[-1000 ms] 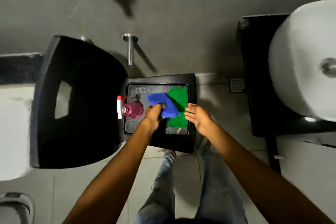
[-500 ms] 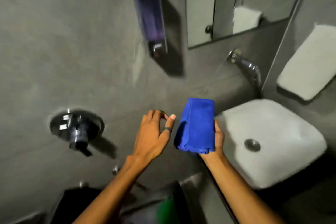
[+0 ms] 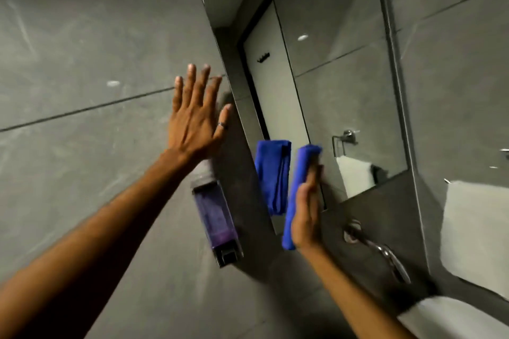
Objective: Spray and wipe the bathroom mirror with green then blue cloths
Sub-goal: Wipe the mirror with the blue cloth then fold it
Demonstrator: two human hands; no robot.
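cloth [image 3: 296,195]: solid blue
soap dispenser [image 3: 216,217]: clear, purple liquid
wall tiles [image 3: 82,63]: grey
basin [image 3: 451,319]: white
hanging towel [image 3: 479,231]: white

Soap dispenser [image 3: 217,217] juts beside mirror [image 3: 330,77]; faucet [image 3: 380,253] projects below.

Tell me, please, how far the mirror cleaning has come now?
Late stage, apparently: the right hand holds the folded blue cloth up at the mirror. The left hand is open and empty near the wall. The blue wipe itself remains; earlier spraying and green wiping cannot be confirmed.
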